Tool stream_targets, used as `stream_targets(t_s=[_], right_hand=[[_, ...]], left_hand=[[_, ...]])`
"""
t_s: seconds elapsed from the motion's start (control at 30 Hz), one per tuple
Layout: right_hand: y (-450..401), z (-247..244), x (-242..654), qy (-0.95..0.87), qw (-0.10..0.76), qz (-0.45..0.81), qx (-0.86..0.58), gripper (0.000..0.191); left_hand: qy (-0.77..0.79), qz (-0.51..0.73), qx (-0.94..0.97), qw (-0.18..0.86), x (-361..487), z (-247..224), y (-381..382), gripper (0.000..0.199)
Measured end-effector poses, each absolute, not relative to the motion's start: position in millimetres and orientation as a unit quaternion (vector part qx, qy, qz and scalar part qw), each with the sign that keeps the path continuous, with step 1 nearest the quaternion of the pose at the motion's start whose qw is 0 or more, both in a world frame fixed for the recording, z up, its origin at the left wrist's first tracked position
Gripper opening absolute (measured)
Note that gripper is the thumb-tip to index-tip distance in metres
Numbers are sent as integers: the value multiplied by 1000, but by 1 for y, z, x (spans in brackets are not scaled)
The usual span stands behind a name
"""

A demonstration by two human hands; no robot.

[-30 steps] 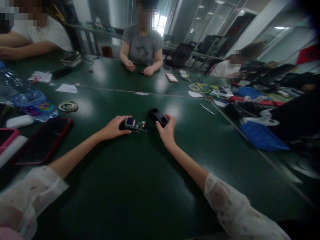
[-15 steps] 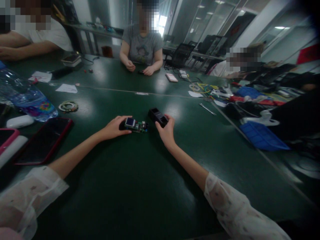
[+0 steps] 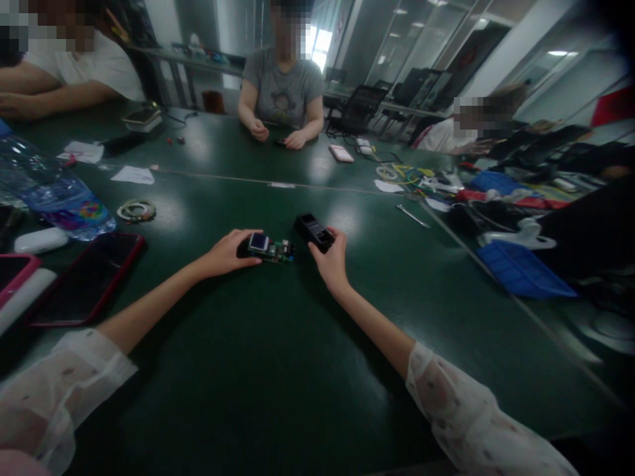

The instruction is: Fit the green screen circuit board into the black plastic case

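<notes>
In my left hand [image 3: 232, 253] is a green circuit board [image 3: 275, 250] with a small screen at its left end, gripped at that end between thumb and fingers. My right hand [image 3: 331, 259] pinches the near end of a black plastic housing [image 3: 311, 228] that has openings in its upper face. Board and housing are apart, with a narrow gap of dark green tabletop [image 3: 278, 344] between them. My fingers partly cover the left end of the board and the right end of the housing.
At left lie a dark phone [image 3: 94, 277], a water bottle [image 3: 64, 198] and a bracelet [image 3: 136, 210]. A wrench [image 3: 413, 216], a blue tray [image 3: 523, 270] and tangled cables [image 3: 411, 177] lie at right. A person in a grey shirt [image 3: 282, 92] sits opposite; others sit left and right.
</notes>
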State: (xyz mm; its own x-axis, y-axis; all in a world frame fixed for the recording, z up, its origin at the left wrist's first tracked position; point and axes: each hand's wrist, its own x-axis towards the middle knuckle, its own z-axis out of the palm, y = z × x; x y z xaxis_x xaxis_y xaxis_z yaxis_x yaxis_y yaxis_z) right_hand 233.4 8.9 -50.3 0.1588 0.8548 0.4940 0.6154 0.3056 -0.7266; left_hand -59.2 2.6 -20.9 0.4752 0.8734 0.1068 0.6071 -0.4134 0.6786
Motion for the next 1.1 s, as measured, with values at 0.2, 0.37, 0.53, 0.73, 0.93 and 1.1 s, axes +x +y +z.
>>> stream_targets(t_s=[0.2,0.37,0.53,0.73,0.93,1.1], right_hand=[[9,-50,233,-636,488,114,-587,51],[10,-51,235,-630,499,134,-580,49],[11,-51,233,-605,542,183,-553,45],[-7,-32,221,-668,550,189,-464,47],[-20,-19,214,-755,490,172,-399,44],[-20,-18,214,-777,472,161,-384,44]], left_hand=[[451,234,816,274,-59,-22,3,71],[453,234,817,272,-59,-21,3,72],[449,236,818,272,-59,-21,3,71],[450,238,817,272,-59,-20,3,70],[461,237,812,268,-58,-23,3,69],[461,241,817,249,-57,-22,3,70]])
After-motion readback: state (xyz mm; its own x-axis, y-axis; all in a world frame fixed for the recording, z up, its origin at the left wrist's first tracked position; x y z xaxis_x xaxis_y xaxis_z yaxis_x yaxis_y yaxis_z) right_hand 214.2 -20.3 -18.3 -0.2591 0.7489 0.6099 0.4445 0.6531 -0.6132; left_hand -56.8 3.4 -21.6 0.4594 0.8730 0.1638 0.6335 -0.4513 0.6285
